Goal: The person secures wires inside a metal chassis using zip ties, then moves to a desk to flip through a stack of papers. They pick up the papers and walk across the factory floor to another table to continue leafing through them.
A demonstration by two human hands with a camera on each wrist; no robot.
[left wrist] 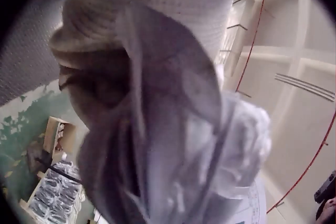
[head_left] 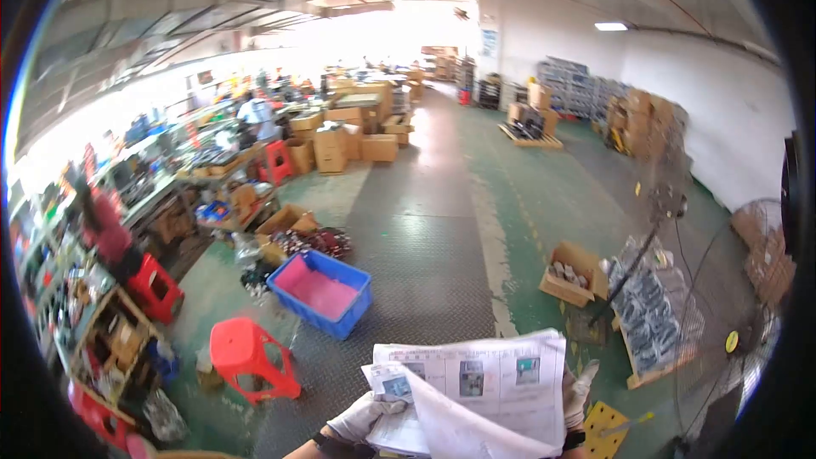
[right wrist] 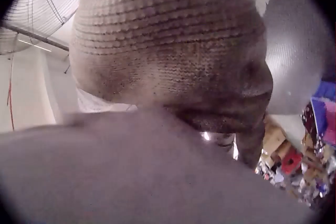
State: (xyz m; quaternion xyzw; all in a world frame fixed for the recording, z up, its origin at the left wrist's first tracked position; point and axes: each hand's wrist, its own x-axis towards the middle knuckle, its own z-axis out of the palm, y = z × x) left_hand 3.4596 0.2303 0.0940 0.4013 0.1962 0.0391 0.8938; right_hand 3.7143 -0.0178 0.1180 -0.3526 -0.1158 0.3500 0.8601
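Both hands wear light knit work gloves and hold up a stack of printed sheets (head_left: 501, 371) at the bottom of the head view. The sheets carry text and small photos, and a front page (head_left: 463, 425) curls over across them. My left hand (head_left: 361, 418) grips the left edge with its thumb over the paper. At the right edge my right hand (head_left: 578, 393) holds the stack, partly hidden behind it. Large and close in the left wrist view, the left glove (left wrist: 152, 3) is above creased grey material. The right wrist view shows the right glove (right wrist: 168, 50) behind a blurred pale sheet.
Ahead on the floor stand a blue crate (head_left: 340, 310) with a pink bottom and a red stool (head_left: 246, 353). To the right are an open carton (head_left: 568, 287), a pallet of grey parts (head_left: 650, 323) and a large fan (head_left: 722, 289). Cluttered workbenches line the left.
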